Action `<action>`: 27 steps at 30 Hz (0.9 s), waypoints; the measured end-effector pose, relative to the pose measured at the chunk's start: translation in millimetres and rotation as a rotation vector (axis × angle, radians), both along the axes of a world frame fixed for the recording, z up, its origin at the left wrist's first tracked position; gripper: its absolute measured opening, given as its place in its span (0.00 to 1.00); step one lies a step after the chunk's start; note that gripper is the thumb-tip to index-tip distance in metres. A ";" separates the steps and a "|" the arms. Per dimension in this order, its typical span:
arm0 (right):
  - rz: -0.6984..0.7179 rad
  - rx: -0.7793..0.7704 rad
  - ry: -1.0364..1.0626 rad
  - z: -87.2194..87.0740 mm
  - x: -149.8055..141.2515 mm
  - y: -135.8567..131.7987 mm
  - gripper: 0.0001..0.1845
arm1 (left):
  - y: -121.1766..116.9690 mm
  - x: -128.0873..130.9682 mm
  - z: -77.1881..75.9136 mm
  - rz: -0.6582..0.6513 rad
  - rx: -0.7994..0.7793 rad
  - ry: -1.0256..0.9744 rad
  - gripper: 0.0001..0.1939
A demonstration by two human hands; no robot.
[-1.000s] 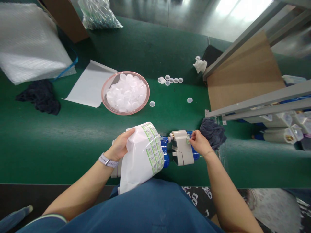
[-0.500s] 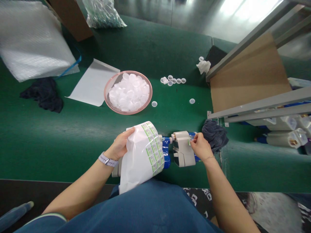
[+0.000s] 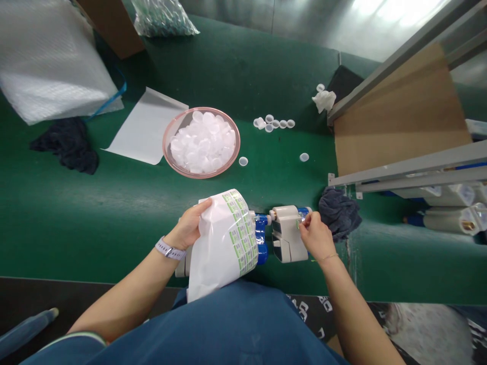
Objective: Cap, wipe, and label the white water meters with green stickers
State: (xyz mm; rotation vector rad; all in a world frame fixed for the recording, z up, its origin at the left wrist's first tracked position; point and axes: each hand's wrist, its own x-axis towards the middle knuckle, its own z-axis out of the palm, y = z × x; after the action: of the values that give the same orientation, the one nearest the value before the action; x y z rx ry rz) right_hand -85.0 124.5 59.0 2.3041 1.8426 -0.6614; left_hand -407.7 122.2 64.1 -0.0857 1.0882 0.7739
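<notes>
My left hand (image 3: 190, 223) is grasping the label sheet (image 3: 216, 248) by its far-left edge, with the thumb lying on top and the other fingers hidden behind the paper. The sheet bends over to the right, and its rows of green labels are at the right side. Under it, to the right, comes out the blue cylinder part (image 3: 262, 238) of one device, which is mostly covered. My right hand (image 3: 316, 235) is at the upright beige device (image 3: 289, 235), just to the right of the sheet and a little apart from it. The longer side of this beige body runs from near to far, while its brass fitting (image 3: 274, 215) points to the left. The important relation is this: the beige body lies immediately to the left of my right fingertips, so the right hand is the nearer one, and the left hand is well apart, with the sheet and the blue part between. My right thumb and forefinger are brought close together beside a small green label (image 3: 299, 223), at the far-right part of the body; whether they pinch it or only press it, I cannot tell. A dark cloth (image 3: 338, 213) lies just to the right, and a pink-rimmed bowl (image 3: 201, 177) of white caps (image 3: 205, 142) stands farther away.
</notes>
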 end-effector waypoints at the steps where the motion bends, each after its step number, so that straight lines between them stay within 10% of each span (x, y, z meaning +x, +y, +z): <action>1: -0.011 0.021 0.031 1.9 0.7 -1.1 0.07 | 0.5 0.4 -0.3 -0.001 0.002 -0.001 0.23; 11: -0.242 -0.048 0.534 -19.3 39.1 11.7 0.14 | 5.2 8.4 1.6 0.000 0.023 -0.024 0.20; 27: -0.185 -0.142 0.629 -19.7 43.2 22.0 0.14 | 4.4 3.7 -1.4 -0.003 -0.003 -0.053 0.22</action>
State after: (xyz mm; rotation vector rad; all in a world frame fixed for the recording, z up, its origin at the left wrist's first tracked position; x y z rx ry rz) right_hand -41.8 146.4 39.3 2.3562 1.7066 -1.6404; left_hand -403.9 126.6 62.6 -0.1065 1.0396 0.7629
